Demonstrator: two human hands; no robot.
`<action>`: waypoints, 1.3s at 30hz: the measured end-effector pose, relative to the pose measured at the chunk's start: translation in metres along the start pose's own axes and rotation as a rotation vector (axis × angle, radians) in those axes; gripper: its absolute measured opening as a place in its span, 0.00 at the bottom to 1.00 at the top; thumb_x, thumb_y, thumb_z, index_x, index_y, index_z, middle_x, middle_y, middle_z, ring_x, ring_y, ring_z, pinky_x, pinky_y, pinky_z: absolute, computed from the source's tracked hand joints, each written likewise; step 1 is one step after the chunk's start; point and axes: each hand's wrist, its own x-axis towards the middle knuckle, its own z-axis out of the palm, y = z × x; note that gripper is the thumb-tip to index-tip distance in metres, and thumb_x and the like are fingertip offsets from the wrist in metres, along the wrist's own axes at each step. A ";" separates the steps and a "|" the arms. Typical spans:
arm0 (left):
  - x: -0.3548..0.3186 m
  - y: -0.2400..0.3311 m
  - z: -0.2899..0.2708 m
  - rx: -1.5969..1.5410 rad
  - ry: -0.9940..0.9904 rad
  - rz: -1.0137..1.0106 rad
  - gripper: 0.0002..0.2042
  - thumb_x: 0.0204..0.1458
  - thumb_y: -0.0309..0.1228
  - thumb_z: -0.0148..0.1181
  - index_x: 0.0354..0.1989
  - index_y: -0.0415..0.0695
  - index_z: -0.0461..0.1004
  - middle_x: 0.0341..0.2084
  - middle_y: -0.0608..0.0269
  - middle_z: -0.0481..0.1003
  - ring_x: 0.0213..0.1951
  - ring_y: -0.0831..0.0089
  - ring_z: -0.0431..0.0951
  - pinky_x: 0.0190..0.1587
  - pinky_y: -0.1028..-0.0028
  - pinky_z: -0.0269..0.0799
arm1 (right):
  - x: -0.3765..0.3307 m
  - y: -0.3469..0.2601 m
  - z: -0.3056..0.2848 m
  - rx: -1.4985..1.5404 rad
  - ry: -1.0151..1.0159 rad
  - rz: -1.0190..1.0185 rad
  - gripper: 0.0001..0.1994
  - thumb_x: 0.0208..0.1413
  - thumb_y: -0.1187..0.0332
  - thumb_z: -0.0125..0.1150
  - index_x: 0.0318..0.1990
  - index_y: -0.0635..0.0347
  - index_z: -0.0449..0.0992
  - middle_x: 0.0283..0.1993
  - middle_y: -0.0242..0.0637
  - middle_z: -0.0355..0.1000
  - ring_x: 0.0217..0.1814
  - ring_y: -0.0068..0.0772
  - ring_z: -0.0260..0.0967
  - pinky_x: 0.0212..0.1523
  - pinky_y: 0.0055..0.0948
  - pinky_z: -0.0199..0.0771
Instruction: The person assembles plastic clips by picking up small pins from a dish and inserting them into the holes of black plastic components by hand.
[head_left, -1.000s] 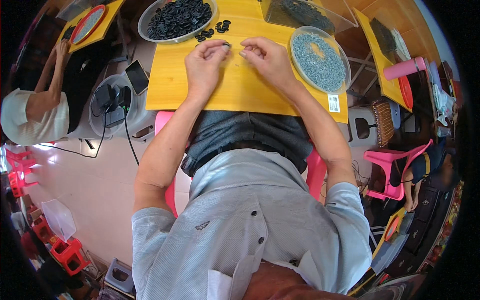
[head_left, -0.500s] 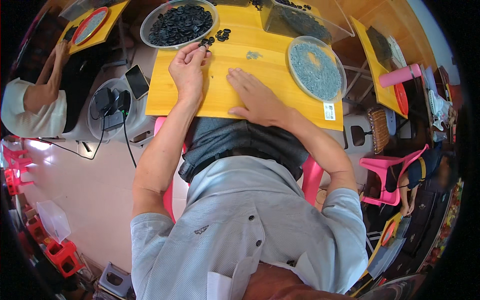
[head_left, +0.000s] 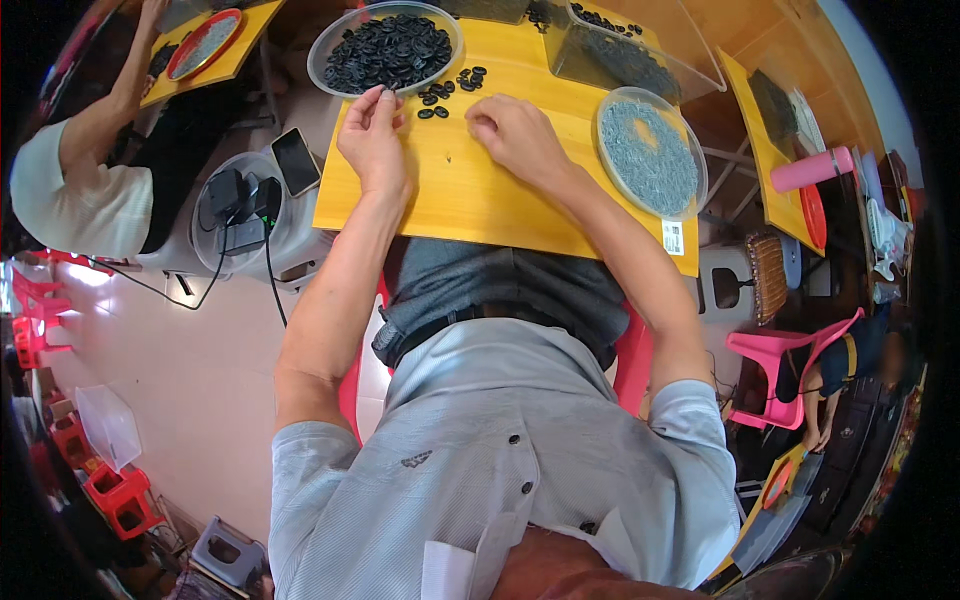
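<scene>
A yellow board (head_left: 480,200) lies across my lap. My left hand (head_left: 372,135) rests at its far left edge, fingertips pinched at the rim of a round tray of small black rings (head_left: 385,50). Several loose black rings (head_left: 450,88) lie on the board between my hands. My right hand (head_left: 512,135) is curled knuckles-up on the board just right of those rings; what its fingers hold is hidden. A round tray of small grey metal parts (head_left: 650,150) sits to the right.
A clear box of dark parts (head_left: 620,55) stands at the far right of the board. A stool holding a phone and charger (head_left: 250,205) is at my left. Another person (head_left: 90,170) works at a second yellow board far left. Pink chairs (head_left: 790,375) stand right.
My right hand moved from the board's middle up toward the loose black rings. My left hand stayed near the black ring tray's rim. The view shifted slightly.
</scene>
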 end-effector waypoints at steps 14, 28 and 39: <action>-0.012 0.002 0.006 0.045 -0.107 -0.096 0.08 0.57 0.24 0.65 0.43 0.36 0.77 0.31 0.67 0.78 0.30 0.81 0.76 0.32 0.82 0.70 | 0.034 -0.001 0.022 -0.295 -0.080 -0.038 0.11 0.53 0.68 0.59 0.38 0.65 0.81 0.37 0.50 0.77 0.42 0.56 0.76 0.46 0.48 0.76; -0.054 -0.010 0.019 0.169 -0.425 -0.215 0.10 0.56 0.21 0.62 0.45 0.33 0.77 0.32 0.64 0.78 0.31 0.80 0.77 0.37 0.81 0.73 | -0.021 0.019 -0.021 1.056 0.044 0.432 0.10 0.60 0.76 0.59 0.48 0.71 0.75 0.37 0.41 0.78 0.37 0.28 0.79 0.40 0.24 0.80; -0.055 -0.011 0.020 0.229 -0.439 -0.214 0.08 0.57 0.23 0.64 0.44 0.36 0.78 0.30 0.65 0.79 0.30 0.79 0.78 0.35 0.81 0.73 | -0.023 0.017 -0.021 1.064 0.019 0.377 0.11 0.58 0.76 0.60 0.47 0.71 0.76 0.36 0.40 0.78 0.36 0.26 0.77 0.40 0.23 0.77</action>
